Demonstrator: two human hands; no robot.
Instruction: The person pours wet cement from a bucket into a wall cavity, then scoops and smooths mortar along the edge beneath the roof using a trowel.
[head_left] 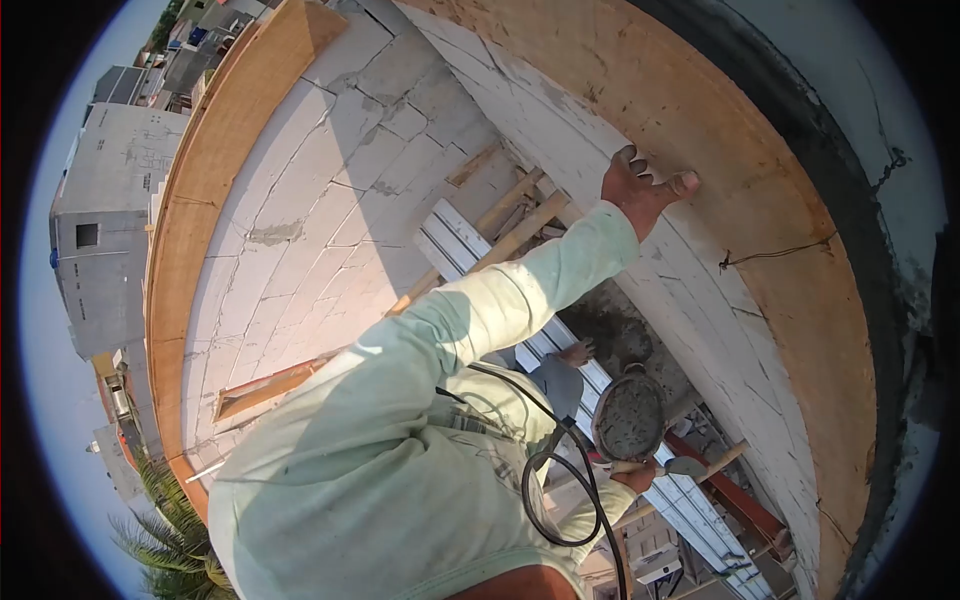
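Note:
My left hand [648, 192] reaches out at the end of a pale green sleeve. Its fingers are spread, against the inner face of a curved wooden board [740, 130] that runs along the top of the block wall. Lower down, my right hand [638, 476] is closed around the handle of a trowel [686, 466], whose grey blade points away to the right. Right beside that hand is a round container of wet grey mortar [630, 418]; what supports it is hidden.
A ribbed metal plank [700, 520] crosses below, with a bare foot [577, 352] at it. Wooden poles [520, 232] stand among the walls. A black cable [527, 490] loops before my shirt. Tie wire [775, 256] sticks out of the board. Another board [215, 150] edges the opposite wall [310, 200].

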